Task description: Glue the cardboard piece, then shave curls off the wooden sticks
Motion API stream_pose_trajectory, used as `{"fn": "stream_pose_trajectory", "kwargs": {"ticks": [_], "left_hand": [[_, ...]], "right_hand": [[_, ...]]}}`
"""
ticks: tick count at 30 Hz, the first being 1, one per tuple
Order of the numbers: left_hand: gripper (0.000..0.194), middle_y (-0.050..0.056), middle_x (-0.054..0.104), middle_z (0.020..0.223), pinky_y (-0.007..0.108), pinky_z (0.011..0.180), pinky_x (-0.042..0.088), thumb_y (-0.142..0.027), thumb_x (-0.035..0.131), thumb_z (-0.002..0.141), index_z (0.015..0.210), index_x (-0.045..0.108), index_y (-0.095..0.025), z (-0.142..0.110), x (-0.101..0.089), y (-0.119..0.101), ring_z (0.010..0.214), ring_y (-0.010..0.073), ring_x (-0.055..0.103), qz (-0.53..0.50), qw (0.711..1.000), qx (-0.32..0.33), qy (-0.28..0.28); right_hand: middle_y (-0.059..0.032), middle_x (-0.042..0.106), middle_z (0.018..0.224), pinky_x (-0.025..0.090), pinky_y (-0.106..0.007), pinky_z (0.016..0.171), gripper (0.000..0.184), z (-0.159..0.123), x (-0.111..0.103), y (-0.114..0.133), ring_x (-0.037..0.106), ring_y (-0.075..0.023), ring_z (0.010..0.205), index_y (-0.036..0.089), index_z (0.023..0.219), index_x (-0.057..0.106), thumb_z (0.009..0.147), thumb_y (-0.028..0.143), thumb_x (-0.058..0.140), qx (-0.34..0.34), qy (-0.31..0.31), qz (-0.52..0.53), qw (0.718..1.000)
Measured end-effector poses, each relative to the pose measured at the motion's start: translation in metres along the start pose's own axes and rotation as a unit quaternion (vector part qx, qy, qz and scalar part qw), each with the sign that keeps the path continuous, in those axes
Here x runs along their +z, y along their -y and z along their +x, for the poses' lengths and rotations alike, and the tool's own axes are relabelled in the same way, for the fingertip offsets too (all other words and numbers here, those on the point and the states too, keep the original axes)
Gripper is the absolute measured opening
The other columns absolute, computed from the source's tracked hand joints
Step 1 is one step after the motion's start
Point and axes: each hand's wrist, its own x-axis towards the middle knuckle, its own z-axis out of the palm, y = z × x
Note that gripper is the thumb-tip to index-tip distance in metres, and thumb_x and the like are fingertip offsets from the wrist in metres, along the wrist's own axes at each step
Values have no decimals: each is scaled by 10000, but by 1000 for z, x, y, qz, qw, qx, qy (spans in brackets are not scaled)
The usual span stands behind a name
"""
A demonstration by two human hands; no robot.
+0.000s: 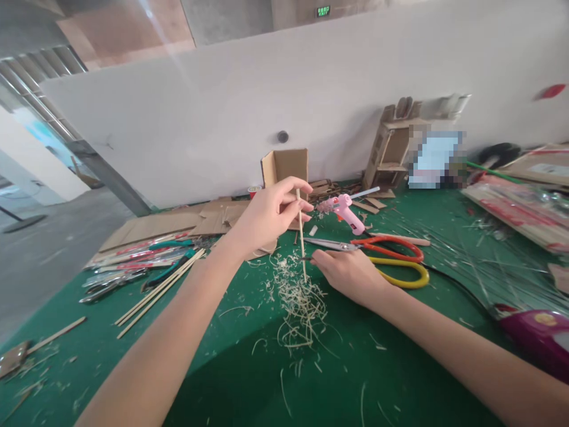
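Pink glue gun (348, 212); lit exit sign (323, 10)

Held both bare forearms (178, 329) outstretched, angled inward; poised the left hand (269, 214) higher, with fingers (296, 182) and thumb (292, 211) bent in a pinch; curled the right hand (349, 273) inward, lower down.

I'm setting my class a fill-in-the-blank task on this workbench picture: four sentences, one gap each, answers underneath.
1. The ____ hand pinches the upper part of the stick.
2. The glue gun is coloured ____.
3. On the scissors, one handle is orange, the other ____.
4. Pale shavings lie scattered on the ____ tabletop.

Missing words: left; pink; yellow; green.
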Motion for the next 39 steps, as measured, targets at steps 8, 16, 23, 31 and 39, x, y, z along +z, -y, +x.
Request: {"fn": "stream_pose_trajectory", "kwargs": {"ticks": [8,16,23,31,39], "left_hand": [[207,31,650,919,225,719,524,-242,375,875,1069,447,-226,-1,0,-4,841,146,646,9,1000,7,7],[211,40,646,926,246,737,531,-241,380,879,1081,441,-220,-1,0,-5,864,165,646,-9,1000,5,20],[213,41,647,911,236,740,537,-223,379,880,1081,448,-207,-1,0,-3,887,170,643,-12,1000,5,14],[194,39,653,893,212,696,538,-207,382,875,1051,462,-211,-1,-1,-2,861,162,650,1,1000,13,0],[199,38,655,870,199,668,548,-209,389,864,1050,458,-211,0,-2,0,840,159,651,-14,1000,1,0]], "right_hand": [[-3,538,564,145,-260,470,309,6,-5,-1,368,-77,457,169,747,540,914,287,308,54,-18,0,998],[3,536,557,138,-256,466,296,7,-6,1,364,-73,449,163,762,536,914,280,310,59,-23,-6,998],[7,522,549,146,-266,477,309,4,-6,2,368,-71,462,166,703,528,908,270,322,11,-5,-11,1000],[5,551,558,128,-280,493,288,-1,-1,6,380,-76,477,177,723,529,909,275,333,9,44,-20,999],[11,558,565,105,-284,472,276,-2,-20,11,382,-70,447,181,739,541,899,290,344,6,51,-33,998]]}}
